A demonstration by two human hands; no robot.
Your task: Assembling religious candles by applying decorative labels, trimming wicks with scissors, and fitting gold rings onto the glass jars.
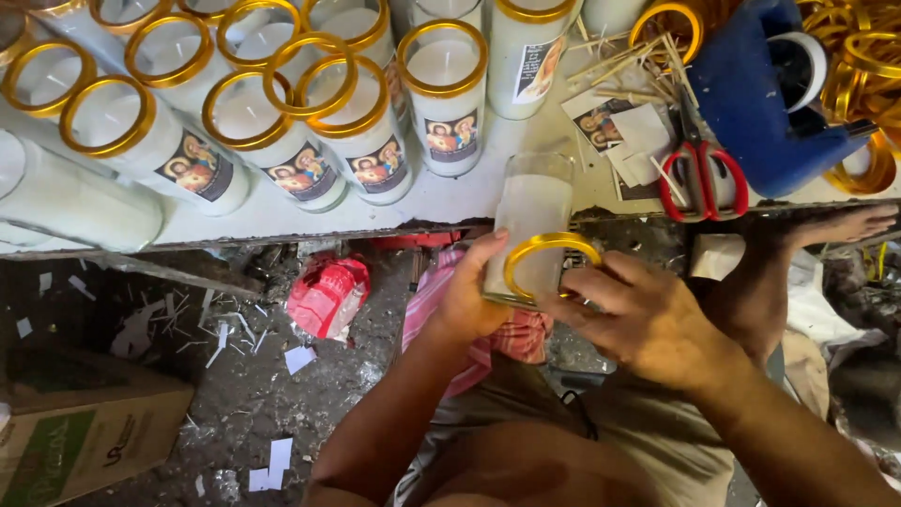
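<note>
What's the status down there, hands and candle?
Left hand grips glass candle. Right hand fingers press gold ring at its rim. Nothing in the way.

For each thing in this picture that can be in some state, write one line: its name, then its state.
Glass candle: held in left hand, unlabelled.
Gold ring: pressed at candle's rim by right hand.
Finished candles: ringed, labelled.
Scissors: lying shut.
Tape dispenser: resting on table.
</note>
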